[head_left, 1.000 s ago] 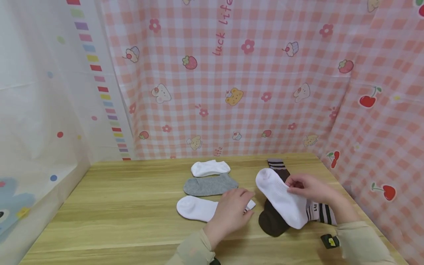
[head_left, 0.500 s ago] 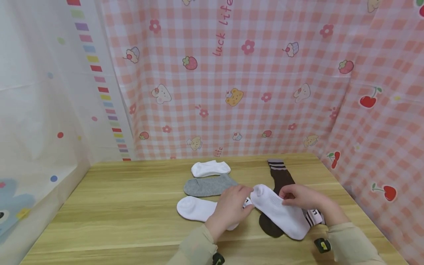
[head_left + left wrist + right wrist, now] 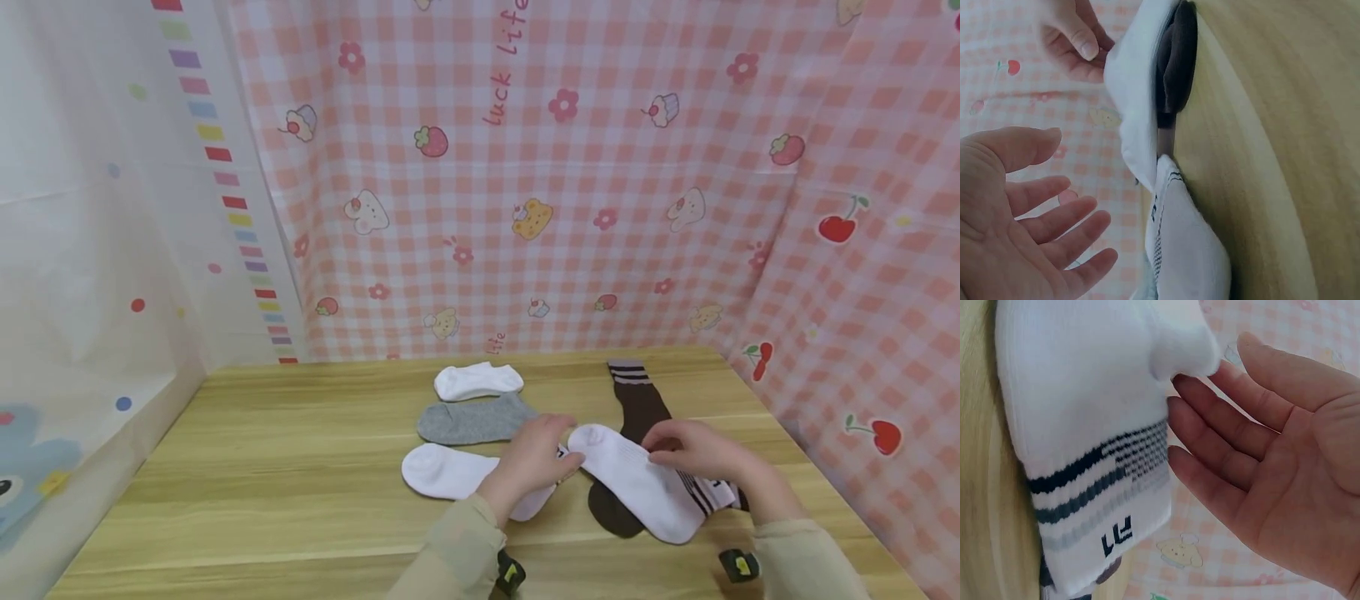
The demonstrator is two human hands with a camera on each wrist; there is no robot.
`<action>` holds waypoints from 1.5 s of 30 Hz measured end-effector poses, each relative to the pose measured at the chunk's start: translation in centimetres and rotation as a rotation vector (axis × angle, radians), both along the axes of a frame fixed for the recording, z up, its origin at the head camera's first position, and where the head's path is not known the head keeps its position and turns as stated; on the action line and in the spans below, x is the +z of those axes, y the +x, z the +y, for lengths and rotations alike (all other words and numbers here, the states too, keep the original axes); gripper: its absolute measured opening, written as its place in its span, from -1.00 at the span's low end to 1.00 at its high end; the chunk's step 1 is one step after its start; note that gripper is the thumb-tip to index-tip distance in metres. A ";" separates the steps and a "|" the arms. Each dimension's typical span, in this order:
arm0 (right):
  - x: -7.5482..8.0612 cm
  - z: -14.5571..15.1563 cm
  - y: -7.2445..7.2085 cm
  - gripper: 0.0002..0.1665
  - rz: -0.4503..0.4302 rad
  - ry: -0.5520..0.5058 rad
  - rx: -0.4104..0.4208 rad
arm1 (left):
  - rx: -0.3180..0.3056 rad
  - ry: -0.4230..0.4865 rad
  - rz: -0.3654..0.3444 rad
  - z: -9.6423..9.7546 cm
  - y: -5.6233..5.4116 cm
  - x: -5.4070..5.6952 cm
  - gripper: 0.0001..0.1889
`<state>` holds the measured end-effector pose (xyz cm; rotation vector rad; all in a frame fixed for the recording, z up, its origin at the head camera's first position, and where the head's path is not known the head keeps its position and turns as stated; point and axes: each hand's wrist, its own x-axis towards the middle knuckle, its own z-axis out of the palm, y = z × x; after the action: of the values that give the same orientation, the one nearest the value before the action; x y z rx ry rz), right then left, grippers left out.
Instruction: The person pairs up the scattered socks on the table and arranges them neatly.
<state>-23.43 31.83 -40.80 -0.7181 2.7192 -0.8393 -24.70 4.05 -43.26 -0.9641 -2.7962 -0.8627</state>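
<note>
A white striped sock point(image 3: 637, 483) lies slantwise over a dark brown sock point(image 3: 641, 408) with a striped cuff. My right hand point(image 3: 693, 450) is at its upper edge. In the right wrist view the fingertips point(image 3: 1179, 406) touch the white fabric near the stripes, fingers nearly straight, thumb apart from it. My left hand point(image 3: 532, 458) hovers over the cuff of another white sock point(image 3: 442, 471). The left wrist view shows its palm point(image 3: 1016, 225) with spread, loosely bent fingers, holding nothing.
Behind that left-hand white sock lie a grey sock point(image 3: 472, 421) and a short white sock point(image 3: 477, 382). All rest on a wood-grain table point(image 3: 262, 475). A pink checked curtain point(image 3: 450, 192) hangs along the back and right, a white one point(image 3: 97, 250) at left.
The white striped sock has swung down and left, off a raised position, to lie across the brown sock. My right hand lowered with it and loosened; my left hand shifted slightly right.
</note>
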 end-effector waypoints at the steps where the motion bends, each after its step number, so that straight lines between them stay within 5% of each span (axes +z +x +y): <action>1: 0.0 0.2 0.1 -0.83 0.000 -0.007 -0.009 | 0.001 0.024 -0.028 0.1 -0.1 0.0 -0.52; 14: 0.1 2.6 1.2 -0.63 0.096 -0.016 -0.197 | 0.019 0.153 -0.179 1.4 -1.4 0.4 -0.49; 20: 0.2 3.5 1.9 -0.57 0.142 0.012 -0.330 | 0.042 0.248 -0.312 1.6 -2.1 0.6 -0.46; 29: 0.3 5.1 3.0 -0.47 0.166 0.066 -0.489 | 0.075 0.235 -0.368 2.2 -2.6 1.1 -0.40; 38: 0.0 5.5 2.8 -0.35 0.090 0.114 -0.517 | 0.100 0.266 -0.390 2.8 -2.9 0.8 -0.38; 45: -0.9 5.4 2.5 -0.34 0.027 0.155 -0.465 | 0.132 0.296 -0.400 3.1 -3.0 0.2 -0.39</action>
<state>-20.93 37.27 -41.65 -0.0600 2.9800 -0.6908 -27.68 7.10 -43.03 -0.6106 -2.8695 -1.5417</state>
